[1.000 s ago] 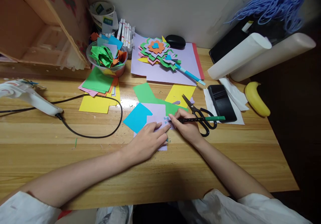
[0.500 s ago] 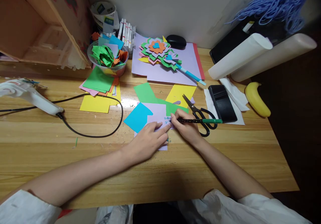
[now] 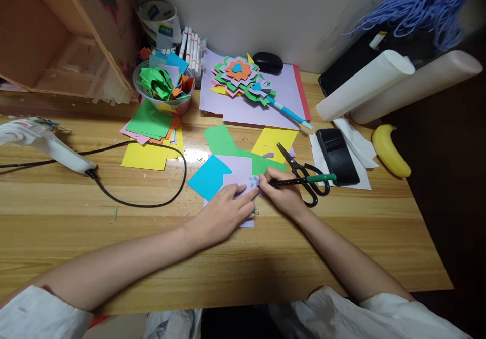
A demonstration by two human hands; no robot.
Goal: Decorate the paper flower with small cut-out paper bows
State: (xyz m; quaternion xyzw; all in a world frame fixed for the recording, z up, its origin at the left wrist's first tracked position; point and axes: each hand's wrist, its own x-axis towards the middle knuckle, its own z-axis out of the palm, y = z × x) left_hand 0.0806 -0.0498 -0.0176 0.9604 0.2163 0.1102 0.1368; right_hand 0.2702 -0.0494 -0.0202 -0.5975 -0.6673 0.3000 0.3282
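My right hand (image 3: 283, 191) pinches a dark pencil with a green end (image 3: 317, 179), its tip down by a small pale-blue paper cutout (image 3: 253, 181). That cutout lies on lilac paper (image 3: 237, 166). My left hand (image 3: 228, 210) rests flat on the lilac paper, index finger stretched toward the cutout and the pencil tip. A blue sheet (image 3: 207, 178) lies left of my left fingers. Green paper (image 3: 220, 139) and a yellow sheet (image 3: 279, 139) lie beyond the hands. Black-handled scissors (image 3: 304, 169) lie half open just past my right hand.
Behind stand a layered paper flower (image 3: 237, 70) on lilac card and a tub of paper scraps (image 3: 163, 88). Stacked coloured paper (image 3: 148, 126) and a cabled white device (image 3: 56, 149) lie left. A black case (image 3: 337, 156), white roll (image 3: 364, 85) and banana (image 3: 391, 149) are right.
The pencil's green end has tipped slightly away from me as my right hand shifts a little. My left hand stays in the same place.
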